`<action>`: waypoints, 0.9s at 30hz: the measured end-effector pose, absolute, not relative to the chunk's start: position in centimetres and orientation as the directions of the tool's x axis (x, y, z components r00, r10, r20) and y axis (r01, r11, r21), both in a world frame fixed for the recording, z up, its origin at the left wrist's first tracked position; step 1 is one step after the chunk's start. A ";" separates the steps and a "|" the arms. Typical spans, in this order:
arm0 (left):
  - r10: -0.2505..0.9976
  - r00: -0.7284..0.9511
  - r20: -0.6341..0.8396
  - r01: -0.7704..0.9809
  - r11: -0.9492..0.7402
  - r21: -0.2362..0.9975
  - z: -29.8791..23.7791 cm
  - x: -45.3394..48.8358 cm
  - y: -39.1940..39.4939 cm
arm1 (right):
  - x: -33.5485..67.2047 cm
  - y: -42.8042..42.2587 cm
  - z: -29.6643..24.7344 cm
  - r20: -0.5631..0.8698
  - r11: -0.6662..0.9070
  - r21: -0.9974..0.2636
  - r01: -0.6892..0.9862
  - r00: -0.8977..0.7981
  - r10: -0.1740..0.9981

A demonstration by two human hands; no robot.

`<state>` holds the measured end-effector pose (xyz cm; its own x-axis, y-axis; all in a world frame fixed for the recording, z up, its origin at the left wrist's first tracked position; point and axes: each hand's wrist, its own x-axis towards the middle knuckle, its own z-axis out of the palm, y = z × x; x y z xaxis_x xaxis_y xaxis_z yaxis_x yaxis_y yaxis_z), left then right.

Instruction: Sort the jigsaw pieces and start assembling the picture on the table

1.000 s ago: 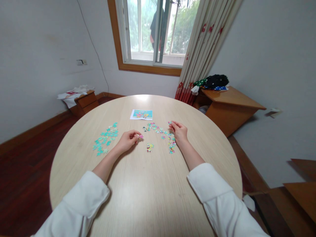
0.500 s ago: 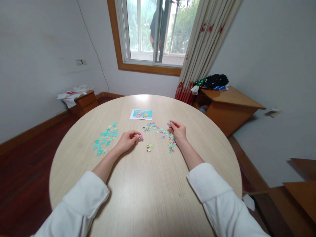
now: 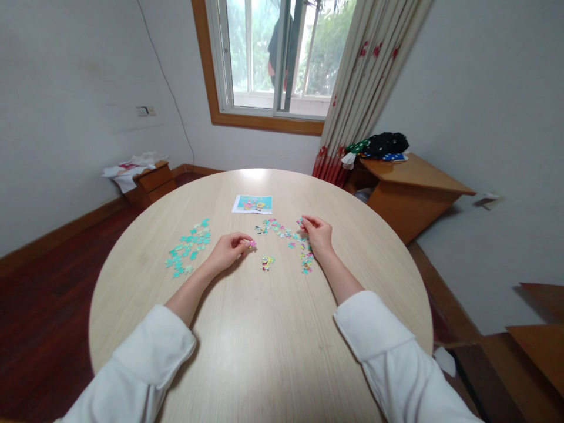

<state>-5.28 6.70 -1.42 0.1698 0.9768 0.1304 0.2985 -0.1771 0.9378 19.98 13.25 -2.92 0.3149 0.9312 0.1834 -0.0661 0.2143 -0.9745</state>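
Left hand [image 3: 227, 251] pinches pink piece [image 3: 252, 243], right hand [image 3: 319, 235] mixed-colour piece [image 3: 301, 222], well inside table edge [image 3: 110, 283]

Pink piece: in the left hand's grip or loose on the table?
In grip: the left hand pinches the pink piece between thumb and fingertips.

Pale, fine-grained wood on the table [image 3: 264, 352]. There's a scatter of turquoise pieces [image 3: 188, 248], and mid-table a mixed scatter [image 3: 286, 232] of pink, green, yellow and blue. One bright pink piece [image 3: 252, 243], and a little yellow cluster [image 3: 267, 262]. The picture sheet [image 3: 252, 204] is sky blue with yellow and pink figures. White sleeves [image 3: 145, 358]. Cream curtain [image 3: 370, 70], red flower print. Dark reddish-brown floor [image 3: 44, 305], orange-brown window frame [image 3: 264, 122].
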 end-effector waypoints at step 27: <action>0.977 0.172 0.125 0.281 -0.170 0.944 -1.6 -5.3 6.7 | 19.2 13.0 -3.0 0.227 0.237 -0.971 -0.008 0.263 0.938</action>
<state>-5.32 6.71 -1.63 0.1718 0.9772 0.1247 0.2815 -0.1700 0.9444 19.21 12.98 -2.98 0.2627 0.9378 0.2270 -0.0084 0.2374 -0.9714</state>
